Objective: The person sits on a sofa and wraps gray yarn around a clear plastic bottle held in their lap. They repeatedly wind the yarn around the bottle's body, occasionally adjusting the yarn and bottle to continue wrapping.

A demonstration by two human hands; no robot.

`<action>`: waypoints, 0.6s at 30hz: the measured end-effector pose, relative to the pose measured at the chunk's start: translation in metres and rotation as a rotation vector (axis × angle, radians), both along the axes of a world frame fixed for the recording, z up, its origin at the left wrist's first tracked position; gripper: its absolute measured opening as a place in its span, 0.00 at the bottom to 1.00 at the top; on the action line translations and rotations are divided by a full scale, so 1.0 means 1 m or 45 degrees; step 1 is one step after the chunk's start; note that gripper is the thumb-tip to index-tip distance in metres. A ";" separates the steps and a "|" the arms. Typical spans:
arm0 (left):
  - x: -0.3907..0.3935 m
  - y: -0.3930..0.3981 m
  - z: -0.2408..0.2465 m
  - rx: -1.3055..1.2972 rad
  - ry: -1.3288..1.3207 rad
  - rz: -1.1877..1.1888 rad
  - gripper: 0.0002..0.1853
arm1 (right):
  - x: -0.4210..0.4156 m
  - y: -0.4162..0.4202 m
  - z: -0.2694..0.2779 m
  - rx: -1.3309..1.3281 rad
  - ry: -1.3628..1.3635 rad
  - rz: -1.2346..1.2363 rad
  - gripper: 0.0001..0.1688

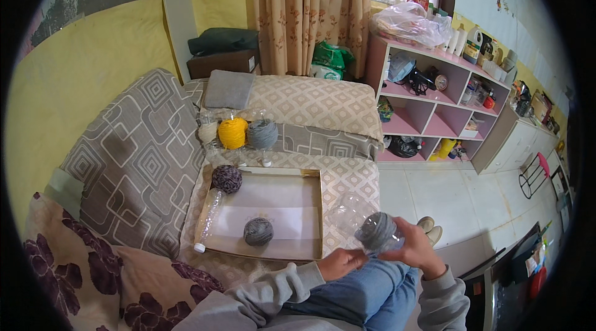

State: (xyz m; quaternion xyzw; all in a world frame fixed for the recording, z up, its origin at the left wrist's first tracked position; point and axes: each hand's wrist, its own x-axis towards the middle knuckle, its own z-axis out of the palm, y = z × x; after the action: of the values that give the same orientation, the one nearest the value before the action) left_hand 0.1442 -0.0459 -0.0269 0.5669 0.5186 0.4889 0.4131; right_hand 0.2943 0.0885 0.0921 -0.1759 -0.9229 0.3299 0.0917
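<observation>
My right hand [409,243] is closed around a clear plastic bottle piece with a grey yarn ball [378,232] wound on or set in it, above my lap. Close to its lower left side is my left hand [343,263], fingers curled; whether it pinches a strand cannot be told. Clear plastic bottles [350,212] lie left of the yarn. In a shallow cardboard box lid [321,219] rest a dark grey yarn ball [259,232] and a purple-grey yarn ball [227,179]. A clear bottle with a white cap [208,224] leans along its left edge.
Yellow [233,133], blue-grey [262,133] and cream yarn balls [208,133] sit among clear bottles by the sofa armrest. A folded grey cloth [229,89] lies on the armrest. Flowered pillows [74,266] are at left, a pink-and-white shelf [409,119] at the back right.
</observation>
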 end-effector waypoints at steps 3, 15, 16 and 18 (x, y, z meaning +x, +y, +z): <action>-0.003 -0.006 0.028 0.087 0.121 -0.103 0.12 | 0.000 0.001 -0.005 0.359 -0.290 0.025 0.35; -0.008 -0.008 0.019 0.053 0.119 -0.031 0.13 | -0.007 -0.007 0.008 0.116 -0.045 -0.063 0.34; -0.008 -0.009 0.029 0.123 0.095 -0.044 0.14 | -0.001 -0.002 -0.002 0.269 -0.249 0.026 0.34; -0.017 -0.008 0.034 0.145 0.104 -0.006 0.14 | -0.001 -0.005 0.004 0.396 -0.852 0.275 0.34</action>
State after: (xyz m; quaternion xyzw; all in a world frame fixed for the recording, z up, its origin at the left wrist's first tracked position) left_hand 0.1273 -0.0535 0.0071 0.6103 0.5048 0.4932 0.3598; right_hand 0.2930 0.0833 0.0965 -0.1597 -0.9540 0.1180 -0.2245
